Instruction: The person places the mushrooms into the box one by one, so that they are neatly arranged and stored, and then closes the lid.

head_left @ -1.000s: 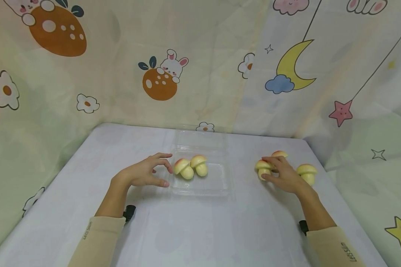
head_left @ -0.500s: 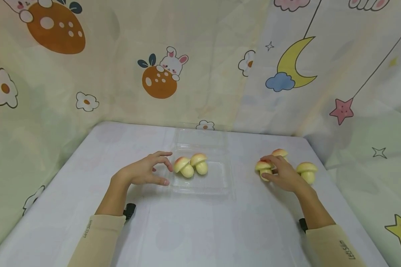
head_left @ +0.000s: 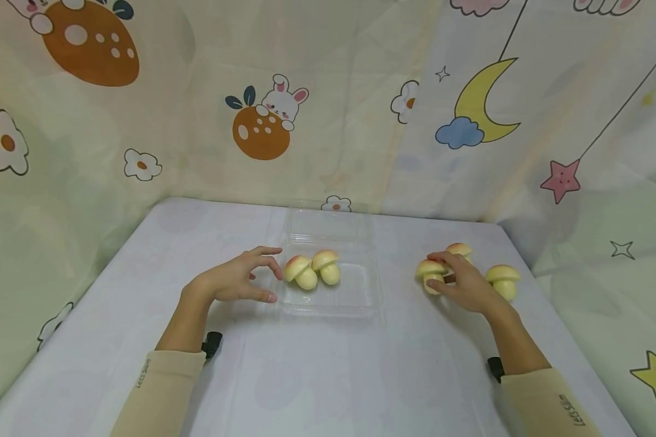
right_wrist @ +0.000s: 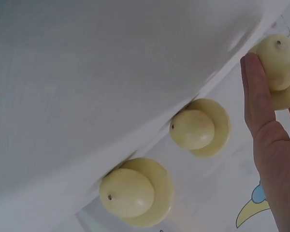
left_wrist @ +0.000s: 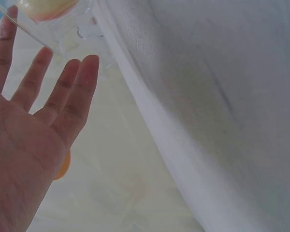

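Observation:
My right hand (head_left: 463, 285) pinches a toy mushroom (head_left: 429, 267) with a pale yellow stem and cap, at the right of the table. In the right wrist view, thumb and fingers lie on opposite sides of this mushroom (right_wrist: 276, 60). Two more mushrooms stand close by: one (head_left: 503, 280) to the right, another (head_left: 460, 249) behind the hand. At the left side of a clear plastic box (head_left: 358, 298), my left hand (head_left: 235, 279) is spread with relaxed fingers and holds nothing. Inside the box lean two mushrooms, a red-tinged one (head_left: 300, 272) and a paler one (head_left: 326, 267).
The box's transparent lid (head_left: 330, 226) is folded back toward the rear edge of the white-covered table (head_left: 317, 376). Printed cloth (head_left: 339, 109) hangs behind and at both sides of it.
The mushroom in my right hand has shifted slightly, and the thumb now sits over its stem. My left hand and the box stay where they were. The head view has tilted a little.

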### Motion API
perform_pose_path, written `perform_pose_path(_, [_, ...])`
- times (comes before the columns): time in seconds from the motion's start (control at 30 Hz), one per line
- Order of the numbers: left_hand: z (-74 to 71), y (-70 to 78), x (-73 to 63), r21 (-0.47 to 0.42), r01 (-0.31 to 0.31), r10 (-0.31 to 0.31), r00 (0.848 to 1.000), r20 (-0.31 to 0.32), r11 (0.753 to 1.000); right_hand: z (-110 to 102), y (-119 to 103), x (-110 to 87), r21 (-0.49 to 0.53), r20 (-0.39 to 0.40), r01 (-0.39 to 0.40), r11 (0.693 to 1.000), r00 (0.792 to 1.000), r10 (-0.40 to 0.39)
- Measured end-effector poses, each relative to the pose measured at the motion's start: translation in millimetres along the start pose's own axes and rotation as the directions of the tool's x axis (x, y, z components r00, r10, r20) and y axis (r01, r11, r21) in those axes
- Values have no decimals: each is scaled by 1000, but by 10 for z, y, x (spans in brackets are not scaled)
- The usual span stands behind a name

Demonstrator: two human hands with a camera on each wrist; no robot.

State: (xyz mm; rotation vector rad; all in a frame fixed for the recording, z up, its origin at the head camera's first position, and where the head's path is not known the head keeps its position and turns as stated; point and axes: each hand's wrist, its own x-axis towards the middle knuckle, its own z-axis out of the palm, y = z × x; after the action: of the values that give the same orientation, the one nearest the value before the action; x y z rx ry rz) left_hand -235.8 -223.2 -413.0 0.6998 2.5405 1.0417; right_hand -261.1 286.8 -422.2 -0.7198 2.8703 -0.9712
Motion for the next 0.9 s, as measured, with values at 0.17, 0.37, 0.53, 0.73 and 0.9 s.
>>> perform_pose_path(0.17, [-3,2,-3,-1,0,0,1000,0,1000,9,-22,45,31,1,23,999,1000,-23])
perform_pose_path(0.37, [-4,11,-6,4,2,-2,1000,0,1000,42,-64,82,66,1,24,998,1000,-24])
perform_pose_path(0.53, [4,25,-9,-2,14,-14,1000,4,1000,65,-98,95,68,-8,18,997,1000,-18])
perform_pose_path(0.73, [4,22,-12,-1,6,-6,1000,0,1000,79,-175,151,105,-14,40,994,999,-39])
perform_pose_path(0.9, [1,22,-11,-1,14,-14,1000,3,1000,90,-256,197,150,-14,56,987,998,-55])
